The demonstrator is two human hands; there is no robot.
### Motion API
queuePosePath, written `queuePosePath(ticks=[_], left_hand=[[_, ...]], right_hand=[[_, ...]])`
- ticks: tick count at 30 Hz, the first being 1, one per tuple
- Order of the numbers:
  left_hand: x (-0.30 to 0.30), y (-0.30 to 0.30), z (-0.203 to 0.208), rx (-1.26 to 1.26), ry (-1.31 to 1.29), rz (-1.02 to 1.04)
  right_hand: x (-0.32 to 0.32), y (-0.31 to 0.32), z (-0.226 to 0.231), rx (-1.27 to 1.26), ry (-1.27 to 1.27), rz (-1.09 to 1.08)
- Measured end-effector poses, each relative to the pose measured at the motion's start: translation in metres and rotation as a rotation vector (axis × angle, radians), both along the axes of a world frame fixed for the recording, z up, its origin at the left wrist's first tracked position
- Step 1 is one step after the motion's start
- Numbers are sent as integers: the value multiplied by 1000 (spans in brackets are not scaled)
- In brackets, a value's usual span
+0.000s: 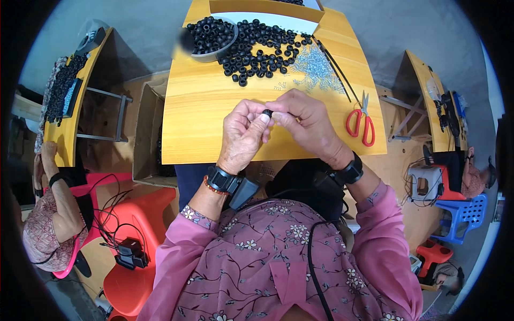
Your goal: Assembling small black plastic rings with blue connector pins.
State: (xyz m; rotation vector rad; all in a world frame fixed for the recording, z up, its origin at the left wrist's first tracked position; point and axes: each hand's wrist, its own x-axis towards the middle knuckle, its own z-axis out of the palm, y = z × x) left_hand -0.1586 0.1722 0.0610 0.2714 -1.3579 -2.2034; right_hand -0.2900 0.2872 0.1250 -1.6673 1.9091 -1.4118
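Note:
Just above the table's near edge, my left hand (pixel 240 135) pinches a small black ring-shaped piece (pixel 267 113) between thumb and fingers. My right hand (pixel 306 122) meets it there, thumb and forefinger pressed together beside the piece; what they grip is too small to make out. Beyond my hands, many loose black pieces with holes (pixel 252 67) lie on the wooden table (pixel 201 128). More of them fill a clear round tub (pixel 214 55). A scatter of tiny clear bluish bits (pixel 316 69) lies to their right.
Red-handled scissors (pixel 361 124) lie at the table's right, below two thin black sticks (pixel 334 69). A shallow box (pixel 267 20) stands at the back. On the left are a cardboard box (pixel 147 134), a red chair (pixel 131 267) and another person (pixel 56 224); a blue stool (pixel 463 216) is right.

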Motion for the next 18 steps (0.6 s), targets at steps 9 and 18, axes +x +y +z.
queuePosePath(ticks=[9,18], left_hand=[[1,0,1,43,-17,-1],[2,-2,3,63,-65,-28]], right_hand=[[-8,-4,-2,33,-127,26],[-20,-2,4,175,-64,70]])
